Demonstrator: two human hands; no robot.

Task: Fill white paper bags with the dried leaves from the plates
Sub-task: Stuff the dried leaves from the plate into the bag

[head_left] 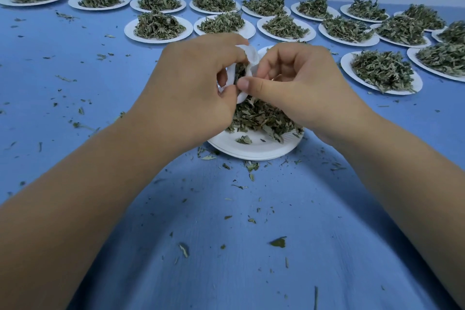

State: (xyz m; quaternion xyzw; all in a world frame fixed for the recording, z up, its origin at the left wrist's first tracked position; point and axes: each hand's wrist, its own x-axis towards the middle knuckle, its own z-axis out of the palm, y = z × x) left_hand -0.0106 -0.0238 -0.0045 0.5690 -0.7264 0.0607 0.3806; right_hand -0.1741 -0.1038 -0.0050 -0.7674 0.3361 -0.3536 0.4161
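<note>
A small white paper bag is held over a white paper plate that carries a heap of dried green leaves. My left hand grips the bag from the left, fingers curled around its mouth. My right hand pinches the bag's right edge between thumb and fingers. Dark leaves show inside the bag's opening. Most of the bag is hidden behind my fingers.
Several white plates heaped with dried leaves stand in rows across the back and right, the nearest one to the right of my hands. Loose leaf bits lie scattered over the blue cloth. A pale wall runs behind.
</note>
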